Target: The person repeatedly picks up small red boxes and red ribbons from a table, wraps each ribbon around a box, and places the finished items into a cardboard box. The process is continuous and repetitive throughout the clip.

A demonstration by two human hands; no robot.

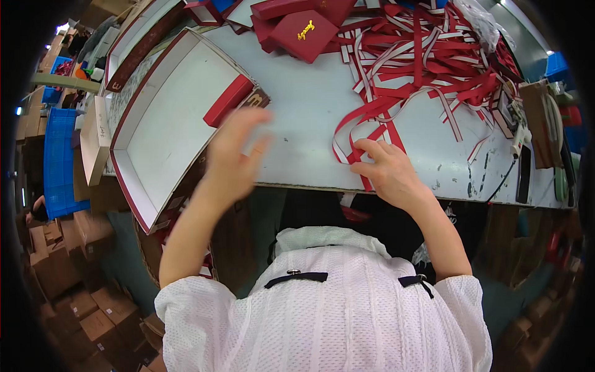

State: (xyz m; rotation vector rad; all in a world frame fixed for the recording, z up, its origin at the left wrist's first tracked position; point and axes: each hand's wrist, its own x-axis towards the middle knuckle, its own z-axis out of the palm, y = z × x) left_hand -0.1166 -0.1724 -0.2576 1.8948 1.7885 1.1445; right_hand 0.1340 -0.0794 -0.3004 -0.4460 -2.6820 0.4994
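Observation:
A long red box (228, 100) lies at the right end of a white-lined tray (164, 124) with dark red sides. My left hand (234, 152) is over the table beside that box, blurred by motion. Its thumb and fingers look spread, and I see nothing between them. At the table's near edge, my right hand (392, 175) has its thumb and curled fingers on a red ribbon (365, 180). This ribbon lies at the near end of a large tangle of red and white ribbons (415, 56).
Dark red boxes (304, 36), one with gold lettering, are piled at the far middle of the white table (297, 142). A second tray (133, 46) stands beyond the first. Blue crates (62, 161) and cardboard boxes (105, 316) stand off to the left.

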